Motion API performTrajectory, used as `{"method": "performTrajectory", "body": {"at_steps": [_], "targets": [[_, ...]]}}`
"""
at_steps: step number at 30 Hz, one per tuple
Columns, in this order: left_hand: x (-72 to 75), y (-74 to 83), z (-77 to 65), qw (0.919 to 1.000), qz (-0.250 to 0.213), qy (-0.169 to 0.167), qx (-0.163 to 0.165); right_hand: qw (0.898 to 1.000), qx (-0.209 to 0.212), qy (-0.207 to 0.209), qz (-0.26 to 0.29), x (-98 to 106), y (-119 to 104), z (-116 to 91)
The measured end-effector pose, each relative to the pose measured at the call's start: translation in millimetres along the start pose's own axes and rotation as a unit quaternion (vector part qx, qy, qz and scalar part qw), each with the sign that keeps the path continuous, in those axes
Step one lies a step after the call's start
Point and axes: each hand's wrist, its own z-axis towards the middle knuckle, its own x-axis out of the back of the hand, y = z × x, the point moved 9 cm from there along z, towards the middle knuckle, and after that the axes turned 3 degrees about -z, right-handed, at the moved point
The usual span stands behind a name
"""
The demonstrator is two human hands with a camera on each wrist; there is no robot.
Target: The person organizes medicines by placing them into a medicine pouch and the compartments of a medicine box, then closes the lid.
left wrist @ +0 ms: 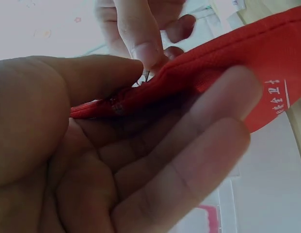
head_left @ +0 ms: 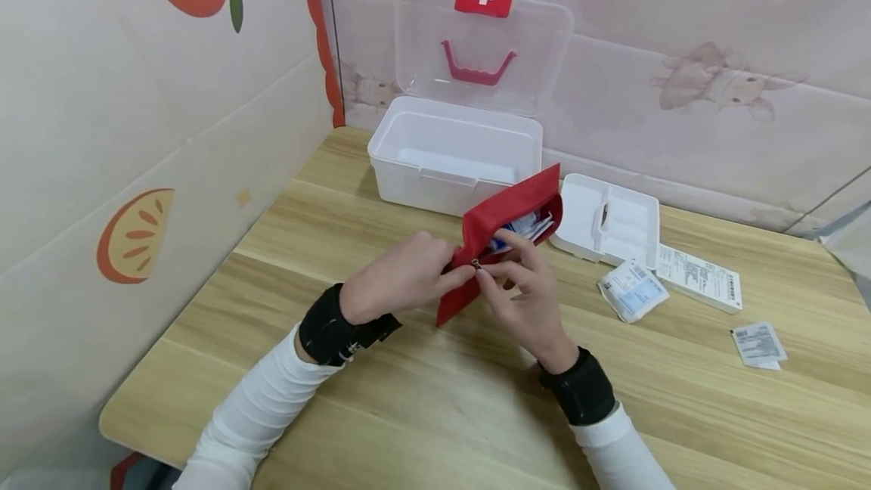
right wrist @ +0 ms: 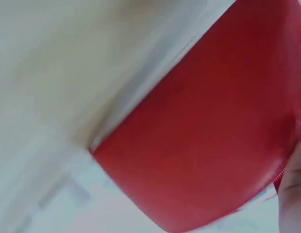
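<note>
A red zip pouch (head_left: 512, 206) is held up over the table, its mouth gaping, with blue and white packets (head_left: 524, 229) showing inside. My left hand (head_left: 406, 276) grips the pouch's near end between thumb and fingers, as the left wrist view also shows. At the same end my right hand (head_left: 527, 301) pinches the small zip pull (head_left: 476, 264) with thumb and finger. In the right wrist view the pouch's flat side (right wrist: 198, 141) fills much of the picture, and only part of the right hand shows at the edge.
Behind the pouch stands a clear first-aid box (head_left: 435, 172) with its lid (head_left: 483, 44) raised. To the right lie a white compartment tray (head_left: 633, 221), a printed white box (head_left: 701, 278), a packet (head_left: 633, 292) and a smaller sachet (head_left: 758, 344). A wall borders the table's left side.
</note>
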Motion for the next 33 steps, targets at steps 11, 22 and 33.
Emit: {"method": "performTrajectory", "body": {"at_steps": [11, 22, 33], "targets": [[-8.3, 1.9, 3.3, 0.9994, 0.034, -0.004, -0.008, 0.987, 0.085, -0.018, -0.135, 5, -9, 4], [-13.6, 5.3, 3.4, 0.9974, 0.071, 0.004, -0.011, 0.990, 0.028, -0.047, -0.130, 8, 2, 4], [-14.5, 3.6, 3.4, 0.9979, 0.064, -0.005, 0.003, 0.983, 0.016, -0.073, -0.169, 3, 6, 4]]}}
